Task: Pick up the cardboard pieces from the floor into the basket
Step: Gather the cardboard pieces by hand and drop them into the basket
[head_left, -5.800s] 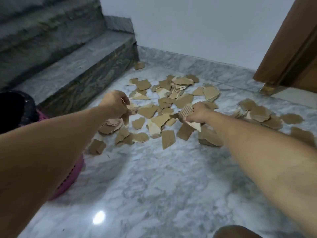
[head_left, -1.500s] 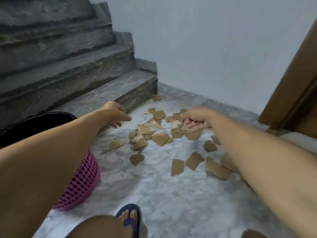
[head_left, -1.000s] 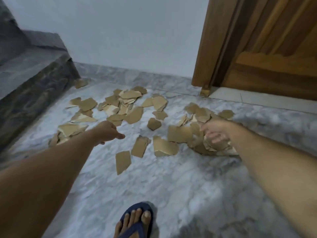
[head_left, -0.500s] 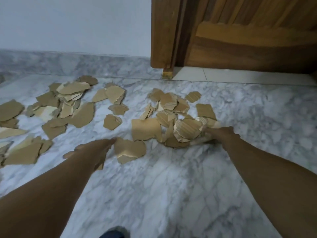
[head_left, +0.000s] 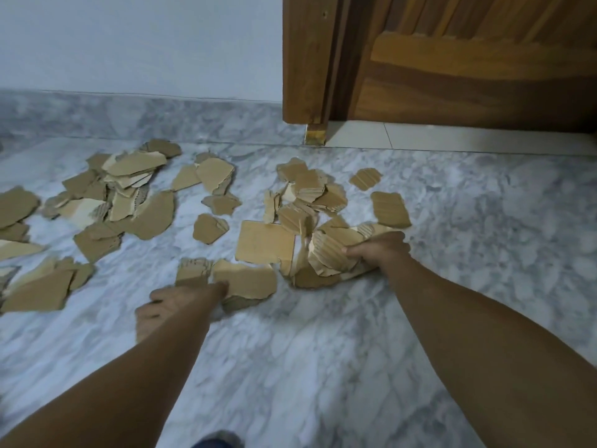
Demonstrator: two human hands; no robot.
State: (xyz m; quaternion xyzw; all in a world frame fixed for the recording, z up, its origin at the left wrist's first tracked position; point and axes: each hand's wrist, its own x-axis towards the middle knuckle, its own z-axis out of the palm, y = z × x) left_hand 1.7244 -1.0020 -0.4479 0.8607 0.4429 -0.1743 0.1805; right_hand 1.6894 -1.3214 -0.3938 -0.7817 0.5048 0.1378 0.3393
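— Where the right hand [head_left: 379,250] meets the floor, what does it hold?

— Its fingers curl round a bunch of ribbed cardboard pieces [head_left: 332,252], the thumb pressed on top of the wad; the bunch rests against the marble floor [head_left: 323,350], well in front of the wooden door [head_left: 468,59].

— And the left hand [head_left: 176,302]?

— It lies low on the floor, farther from the door than the right one, with a fingertip touching the near edge of a flat torn piece [head_left: 245,281]. Whether the other fingers are spread or curled cannot be told; the forearm covers much of them, and the hand is blurred.

— What lies around the two hands?

— A pale rectangular piece [head_left: 266,242] sits just beside the right hand's bunch, on the side away from the door's hinge post. Between that bunch and the door lies a small heap of scraps [head_left: 307,192], with two ribbed pieces [head_left: 389,210] a little apart from it. A larger scatter [head_left: 122,195] spreads along the wall [head_left: 129,43], well to the left of the door.

— Is the basket in view?

— It does not show in this view.
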